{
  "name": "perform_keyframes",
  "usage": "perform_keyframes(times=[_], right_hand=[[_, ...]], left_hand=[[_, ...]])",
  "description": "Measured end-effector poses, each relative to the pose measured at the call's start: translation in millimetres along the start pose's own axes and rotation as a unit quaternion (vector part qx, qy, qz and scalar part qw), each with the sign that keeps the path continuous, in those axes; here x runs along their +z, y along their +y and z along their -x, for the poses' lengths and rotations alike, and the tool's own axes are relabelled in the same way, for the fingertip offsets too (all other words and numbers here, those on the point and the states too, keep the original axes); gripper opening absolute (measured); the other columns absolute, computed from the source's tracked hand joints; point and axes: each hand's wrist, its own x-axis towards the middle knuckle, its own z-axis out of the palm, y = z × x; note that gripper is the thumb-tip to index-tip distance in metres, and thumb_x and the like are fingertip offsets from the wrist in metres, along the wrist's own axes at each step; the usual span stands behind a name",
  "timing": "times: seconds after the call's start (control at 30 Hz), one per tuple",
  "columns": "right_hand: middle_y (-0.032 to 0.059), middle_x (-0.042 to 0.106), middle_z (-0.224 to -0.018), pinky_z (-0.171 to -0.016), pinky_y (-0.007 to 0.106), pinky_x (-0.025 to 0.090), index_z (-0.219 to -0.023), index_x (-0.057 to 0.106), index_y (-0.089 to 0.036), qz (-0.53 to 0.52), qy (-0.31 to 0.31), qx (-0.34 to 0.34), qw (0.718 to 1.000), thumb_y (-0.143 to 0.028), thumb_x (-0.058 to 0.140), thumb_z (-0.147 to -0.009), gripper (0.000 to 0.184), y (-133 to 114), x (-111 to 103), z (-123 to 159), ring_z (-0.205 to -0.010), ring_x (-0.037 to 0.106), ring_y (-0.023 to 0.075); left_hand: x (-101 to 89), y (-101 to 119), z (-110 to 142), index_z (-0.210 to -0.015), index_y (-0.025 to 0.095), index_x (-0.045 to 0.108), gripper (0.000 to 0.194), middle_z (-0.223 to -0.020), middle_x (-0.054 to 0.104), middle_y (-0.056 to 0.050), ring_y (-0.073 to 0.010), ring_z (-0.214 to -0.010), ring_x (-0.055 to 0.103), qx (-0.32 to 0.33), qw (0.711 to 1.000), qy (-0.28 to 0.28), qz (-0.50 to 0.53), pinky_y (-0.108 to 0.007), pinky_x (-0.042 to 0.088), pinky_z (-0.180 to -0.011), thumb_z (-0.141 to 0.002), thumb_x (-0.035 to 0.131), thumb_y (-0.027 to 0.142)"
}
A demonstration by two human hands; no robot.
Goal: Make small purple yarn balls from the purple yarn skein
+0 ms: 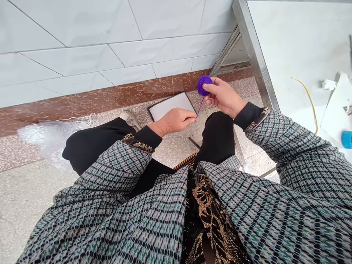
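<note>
Two bare hands meet near the centre of the head view, the work being a ball (203,83) of purple yarn. The ball is just above and right of the frame's middle. The right hand (224,96) grasps it, with the thumb across its near face and the ball toward the fingertips. From its underside a short strand (200,106) slants down and left to the left hand (177,120), which pinches the lower end between thumb and forefinger. The hands are apart, the strand straight between them.

Behind the left hand, a white panel (173,105) with a dark edge lies on the speckled floor (24,194). Across the top of the frame runs a white tiled wall (82,25) with a brown skirting (132,90) below. At the left, a clear bag (51,137) and some white strings (87,123) lie on the floor beside a shoe (130,119). Black trousers (93,141) and a patterned coat (121,220) fill the lower part.

On the right stands a white table (277,40) with a metal frame (257,51); on it are a yellow cord (310,99) and, at the right edge, a blue cap (347,139).
</note>
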Motion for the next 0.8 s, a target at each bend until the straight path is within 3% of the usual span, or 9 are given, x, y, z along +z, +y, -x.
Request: perform_keyframes(times=[0.1, 0.3, 0.4, 0.47, 0.67, 0.8], right_hand=[[-0.0062, 0.059, -0.081, -0.052, 0.015, 0.048, -0.104, 0.047, -0.024, 0.060, -0.041, 0.012, 0.997, -0.012, 0.082, -0.091, 0.039, 6.4, 1.0, -0.3, -0.058, 0.054, 0.0064], [-0.0037, 0.061, -0.083, -0.052, 0.018, 0.047, -0.099, 0.055, -0.020, 0.218, -0.150, 0.058, 0.962, 0.008, 0.078, -0.078, 0.042, 7.3, 14.4, 17.0, -0.062, 0.053, 0.0085], [-0.0024, 0.065, -0.088, -0.055, 0.019, 0.050, -0.101, 0.059, -0.020, 0.216, -0.230, 0.078, 0.946, 0.009, 0.076, -0.075, 0.042, 4.0, 16.1, 21.6, -0.066, 0.057, 0.0095], [-0.0019, 0.067, -0.091, -0.059, 0.019, 0.054, -0.103, 0.060, -0.020, 0.179, -0.250, 0.072, 0.949, 0.008, 0.075, -0.076, 0.041, 2.0, 14.8, 20.7, -0.069, 0.061, 0.0101], [0.0005, 0.070, -0.098, -0.066, 0.022, 0.061, -0.109, 0.058, -0.020, 0.102, -0.207, 0.060, 0.971, 0.002, 0.074, -0.082, 0.038, -6.2, 13.4, 18.7, -0.073, 0.065, 0.0101], [0.0006, 0.066, -0.097, -0.064, 0.022, 0.059, -0.107, 0.053, -0.021, 0.125, -0.129, 0.017, 0.983, -0.002, 0.076, -0.086, 0.036, -3.8, 12.4, 14.5, -0.072, 0.064, 0.0103]], left_hand=[[-7.8, 2.2, 2.3, -0.083, 0.020, 0.074, 0.027, -0.079, 0.077, -0.004, -0.0170, -0.072, 0.067, 0.043, 0.999, 0.015, -0.007, -0.029, 0.052, -0.074, -0.098, 0.057, 0.034], [-33.8, -7.8, -0.3, -0.081, 0.019, 0.073, 0.023, -0.078, 0.073, -0.006, -0.0167, -0.071, 0.063, 0.028, 0.986, 0.164, -0.016, -0.031, 0.051, -0.072, -0.094, 0.056, 0.028], [-36.9, -15.1, -4.2, -0.077, 0.019, 0.071, 0.021, -0.077, 0.072, -0.006, -0.0175, -0.073, 0.063, -0.013, 0.982, 0.185, -0.015, -0.032, 0.051, -0.074, -0.092, 0.058, 0.026], [-33.6, -18.8, -6.6, -0.078, 0.018, 0.070, 0.020, -0.079, 0.073, -0.006, -0.0180, -0.076, 0.064, -0.046, 0.981, 0.186, -0.009, -0.032, 0.052, -0.076, -0.092, 0.058, 0.025], [-9.9, -26.3, -13.6, -0.087, 0.015, 0.075, 0.019, -0.079, 0.075, -0.004, -0.0179, -0.077, 0.065, -0.097, 0.984, 0.144, 0.025, -0.030, 0.052, -0.078, -0.095, 0.060, 0.024], [2.9, -24.4, -13.9, -0.086, 0.016, 0.074, 0.022, -0.080, 0.075, -0.004, -0.0181, -0.076, 0.065, -0.046, 0.996, 0.081, 0.016, -0.030, 0.052, -0.078, -0.096, 0.058, 0.027]])
